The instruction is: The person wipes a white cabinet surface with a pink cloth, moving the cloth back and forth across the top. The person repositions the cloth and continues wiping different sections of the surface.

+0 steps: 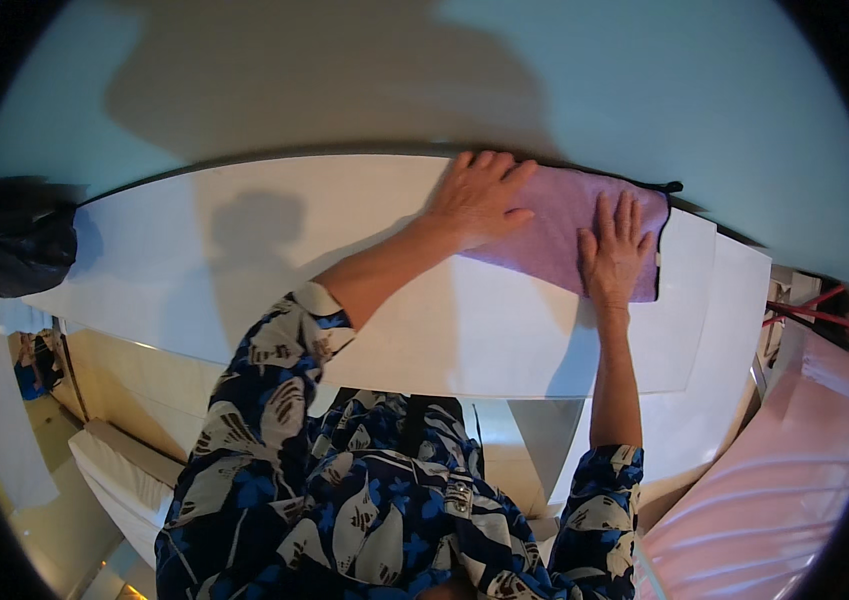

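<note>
A folded purple cloth [555, 217] with dark edging lies flat on a white tabletop [394, 352], up against its far edge. My left hand [480, 199] rests palm down on the cloth's left part, fingers spread and tips at the far edge. On the right part of the same cloth, my right hand [617, 247] lies flat with its fingers pointing away from me. Neither hand grips the cloth. A dark loop sticks out at the cloth's far right corner.
Behind the table rises a light blue wall [657, 97]. A black plastic bag [19, 247] sits at the table's left end. To the right are a pink sheet-like surface [762, 457] and red bars [818, 307]. A pale cushioned piece [120, 480] stands lower left.
</note>
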A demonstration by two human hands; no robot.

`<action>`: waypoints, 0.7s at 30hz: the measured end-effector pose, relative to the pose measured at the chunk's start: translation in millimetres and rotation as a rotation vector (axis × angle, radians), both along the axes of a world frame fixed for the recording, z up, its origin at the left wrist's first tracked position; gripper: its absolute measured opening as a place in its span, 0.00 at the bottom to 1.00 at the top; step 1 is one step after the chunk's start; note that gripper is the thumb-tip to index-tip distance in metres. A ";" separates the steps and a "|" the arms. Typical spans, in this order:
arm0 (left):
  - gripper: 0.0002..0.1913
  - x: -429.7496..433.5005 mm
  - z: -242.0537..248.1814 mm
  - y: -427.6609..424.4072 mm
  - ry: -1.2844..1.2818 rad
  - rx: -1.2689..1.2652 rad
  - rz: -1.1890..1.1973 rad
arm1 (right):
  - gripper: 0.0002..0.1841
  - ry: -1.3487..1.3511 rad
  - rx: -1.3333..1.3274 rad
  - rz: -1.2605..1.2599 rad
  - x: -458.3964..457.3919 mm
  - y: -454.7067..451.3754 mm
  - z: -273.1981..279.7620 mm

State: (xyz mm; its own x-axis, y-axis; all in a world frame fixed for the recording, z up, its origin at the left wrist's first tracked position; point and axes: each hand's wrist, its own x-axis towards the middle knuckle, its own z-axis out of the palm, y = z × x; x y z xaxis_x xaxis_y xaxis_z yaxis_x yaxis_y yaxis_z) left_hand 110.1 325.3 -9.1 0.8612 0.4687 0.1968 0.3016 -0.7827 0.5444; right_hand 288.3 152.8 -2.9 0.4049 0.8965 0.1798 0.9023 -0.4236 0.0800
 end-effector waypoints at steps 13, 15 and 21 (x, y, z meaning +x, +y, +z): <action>0.39 -41.1 11.5 -47.9 0.053 -0.035 -0.090 | 0.34 0.131 -0.015 -0.032 -30.2 -4.0 -4.9; 0.40 -36.6 2.2 -47.0 0.060 0.001 -0.116 | 0.34 0.128 -0.008 -0.023 -33.2 -6.5 -7.3; 0.39 -66.3 4.0 -53.5 0.133 -0.014 -0.014 | 0.35 0.129 -0.039 0.060 -61.4 1.7 -3.8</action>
